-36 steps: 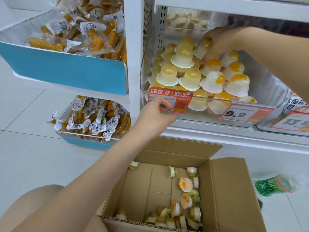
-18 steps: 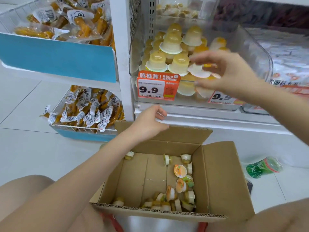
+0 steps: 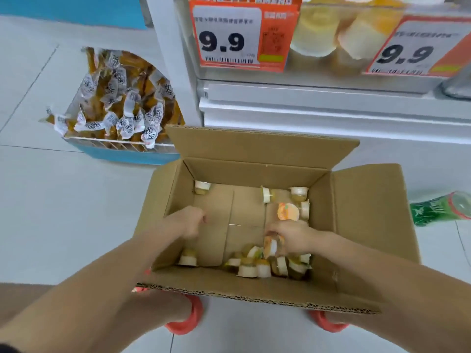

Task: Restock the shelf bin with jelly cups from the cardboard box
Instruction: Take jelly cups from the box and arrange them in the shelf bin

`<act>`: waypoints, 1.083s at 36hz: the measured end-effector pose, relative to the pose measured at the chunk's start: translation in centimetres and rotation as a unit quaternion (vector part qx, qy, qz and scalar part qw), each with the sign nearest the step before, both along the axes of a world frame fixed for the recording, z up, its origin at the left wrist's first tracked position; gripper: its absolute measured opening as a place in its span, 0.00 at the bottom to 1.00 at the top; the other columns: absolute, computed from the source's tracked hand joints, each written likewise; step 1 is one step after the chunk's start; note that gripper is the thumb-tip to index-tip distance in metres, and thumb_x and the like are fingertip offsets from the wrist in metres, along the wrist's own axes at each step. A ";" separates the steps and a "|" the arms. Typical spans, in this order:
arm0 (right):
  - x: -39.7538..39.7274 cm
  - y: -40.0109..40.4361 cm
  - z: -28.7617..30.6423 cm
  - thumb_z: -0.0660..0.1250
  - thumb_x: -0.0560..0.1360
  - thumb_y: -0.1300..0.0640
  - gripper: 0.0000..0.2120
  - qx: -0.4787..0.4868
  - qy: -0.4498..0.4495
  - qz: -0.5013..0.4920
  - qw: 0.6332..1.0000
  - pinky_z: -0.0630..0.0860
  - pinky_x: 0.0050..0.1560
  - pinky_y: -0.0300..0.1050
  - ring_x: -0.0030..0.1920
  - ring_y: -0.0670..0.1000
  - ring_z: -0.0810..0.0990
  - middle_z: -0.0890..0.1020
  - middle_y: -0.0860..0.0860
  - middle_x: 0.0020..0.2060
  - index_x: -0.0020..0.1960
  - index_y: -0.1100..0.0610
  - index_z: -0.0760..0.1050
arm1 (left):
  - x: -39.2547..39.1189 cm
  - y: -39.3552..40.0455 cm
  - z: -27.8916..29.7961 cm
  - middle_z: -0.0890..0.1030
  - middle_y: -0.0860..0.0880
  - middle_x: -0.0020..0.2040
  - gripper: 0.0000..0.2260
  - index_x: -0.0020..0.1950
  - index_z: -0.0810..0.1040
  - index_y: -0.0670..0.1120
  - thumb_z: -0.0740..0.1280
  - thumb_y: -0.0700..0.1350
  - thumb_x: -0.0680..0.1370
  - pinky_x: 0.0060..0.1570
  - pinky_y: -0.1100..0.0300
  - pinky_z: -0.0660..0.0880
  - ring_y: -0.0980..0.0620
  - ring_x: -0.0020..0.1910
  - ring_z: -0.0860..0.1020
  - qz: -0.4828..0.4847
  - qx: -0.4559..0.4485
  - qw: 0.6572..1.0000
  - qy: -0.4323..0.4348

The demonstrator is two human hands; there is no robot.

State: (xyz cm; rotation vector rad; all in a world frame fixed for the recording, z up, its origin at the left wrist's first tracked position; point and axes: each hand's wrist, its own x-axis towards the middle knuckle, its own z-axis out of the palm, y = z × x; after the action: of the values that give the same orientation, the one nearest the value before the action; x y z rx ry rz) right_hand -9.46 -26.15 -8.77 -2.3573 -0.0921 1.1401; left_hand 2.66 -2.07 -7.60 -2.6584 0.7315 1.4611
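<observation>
1. I had both hands down inside the cardboard box (image 3: 362,225), which sat on the floor below the shelf bin (image 3: 331,34).
2. My right hand (image 3: 293,239) was curled round one jelly cup (image 3: 273,247), lifted just above the heap of loose jelly cups (image 3: 257,266) along the near wall.
3. My left hand (image 3: 190,221) was clenched over bare cardboard; I could not tell whether it held anything.
4. A few more cups lay scattered at the far wall, one orange-lidded cup (image 3: 288,212) just beyond my right hand.
5. I judged these cups light, their thin plastic walls a little yielding and smooth, with foil lids that could puncture.
6. The best hold seemed the stiff flared rim or the sides, squeezed gently, several cups per handful.
</observation>
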 end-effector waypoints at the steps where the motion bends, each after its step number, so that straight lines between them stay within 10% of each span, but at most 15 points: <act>1: -0.1 0.4 -1.1 0.73 0.71 0.56 0.28 0.002 0.002 0.008 1.000 0.68 0.54 0.36 0.64 0.51 0.72 0.74 0.51 0.64 0.69 0.56 0.68 | 0.0 0.2 -1.1 0.68 0.44 0.69 0.25 0.70 0.66 0.46 0.65 0.33 0.75 0.60 0.59 0.70 0.46 0.65 0.70 0.003 0.024 0.999 0.034; 12: 1.0 3.6 -9.3 0.69 0.73 0.61 0.26 -0.005 0.011 0.092 0.996 0.72 0.58 0.48 0.62 0.55 0.72 0.73 0.54 0.62 0.69 0.54 0.67 | -1.7 1.6 -8.3 0.68 0.46 0.71 0.34 0.75 0.60 0.46 0.71 0.38 0.72 0.63 0.55 0.71 0.46 0.67 0.70 -0.122 0.177 0.966 0.142; 24: 2.4 2.8 -9.7 0.74 0.69 0.60 0.25 0.054 0.056 -0.048 0.996 0.65 0.35 0.32 0.47 0.46 0.70 0.74 0.49 0.51 0.64 0.54 0.72 | -1.3 2.3 -9.0 0.73 0.48 0.54 0.20 0.58 0.71 0.46 0.72 0.37 0.68 0.34 0.62 0.70 0.48 0.47 0.73 -0.035 0.105 0.983 0.149; 33: 1.0 0.0 -6.0 0.76 0.67 0.63 0.20 0.126 0.035 -0.252 0.959 0.77 0.48 0.42 0.46 0.50 0.78 0.77 0.52 0.50 0.56 0.56 0.75 | -1.2 2.0 -7.0 0.73 0.50 0.57 0.19 0.52 0.70 0.52 0.75 0.42 0.68 0.50 0.57 0.73 0.49 0.54 0.73 0.007 0.065 0.986 0.153; 39: 1.3 -1.1 0.8 0.73 0.71 0.59 0.19 0.114 0.034 -0.281 0.952 0.75 0.43 0.50 0.49 0.55 0.78 0.76 0.60 0.53 0.57 0.59 0.68 | -0.2 -1.7 -0.2 0.72 0.50 0.58 0.23 0.65 0.69 0.50 0.71 0.38 0.73 0.42 0.68 0.74 0.55 0.49 0.75 0.155 -0.070 0.963 0.208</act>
State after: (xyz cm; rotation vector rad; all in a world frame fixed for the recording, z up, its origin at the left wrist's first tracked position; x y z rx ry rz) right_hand -8.19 -27.25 -7.93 -1.9501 0.4248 0.8687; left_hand 2.49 -3.79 -7.80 -2.6889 0.4547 2.1714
